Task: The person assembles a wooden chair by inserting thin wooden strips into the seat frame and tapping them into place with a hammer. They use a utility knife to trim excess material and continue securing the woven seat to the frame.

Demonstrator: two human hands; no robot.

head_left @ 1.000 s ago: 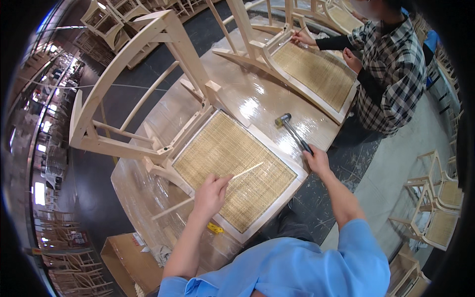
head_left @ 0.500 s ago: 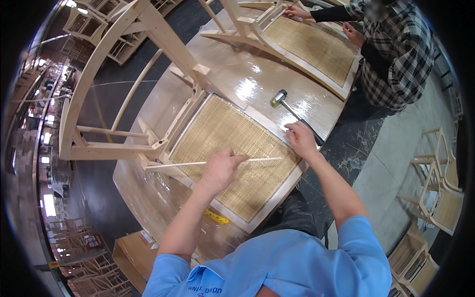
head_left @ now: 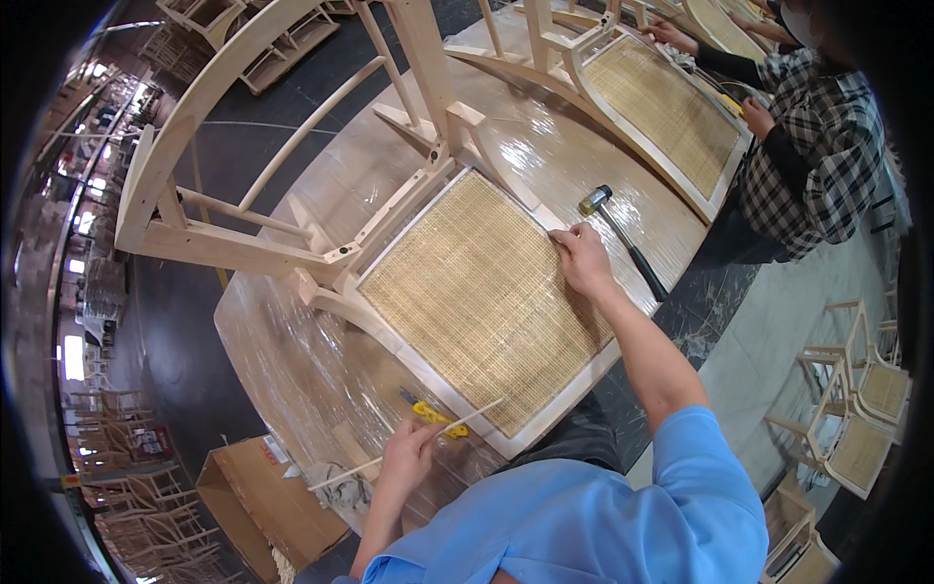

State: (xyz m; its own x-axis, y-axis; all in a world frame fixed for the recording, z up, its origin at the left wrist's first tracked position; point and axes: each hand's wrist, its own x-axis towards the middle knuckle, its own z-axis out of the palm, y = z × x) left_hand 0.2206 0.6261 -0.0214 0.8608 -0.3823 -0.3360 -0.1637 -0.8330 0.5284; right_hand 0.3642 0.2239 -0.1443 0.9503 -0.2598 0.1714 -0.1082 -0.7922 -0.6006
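A wooden chair frame (head_left: 394, 329) lies on the wrapped table, its woven cane seat panel (head_left: 486, 302) facing up. Low at the panel's near left corner, my left hand (head_left: 409, 456) pinches a thin pale strip (head_left: 346, 477). One end of that strip reaches over the panel's near corner; the other points out to the left. My right hand (head_left: 587, 261) rests at the panel's far right edge, fingertips pressed together at the border; whatever they hold is hidden. A yellow-handled tool (head_left: 443, 419) lies beside the frame, partly behind the strip.
Right of the seat lies a two-faced mallet (head_left: 628, 238) with a black handle. Across the table (head_left: 292, 360), a co-worker (head_left: 812, 146) in a checked shirt works at another cane-seated chair (head_left: 666, 112). A cardboard box (head_left: 248, 506) and a crumpled cloth (head_left: 342, 490) are at lower left.
My left hand has carried the strip from across the panel's middle down to its near left corner. My right hand has shifted farther up along the right edge. The whole view has shifted slightly.
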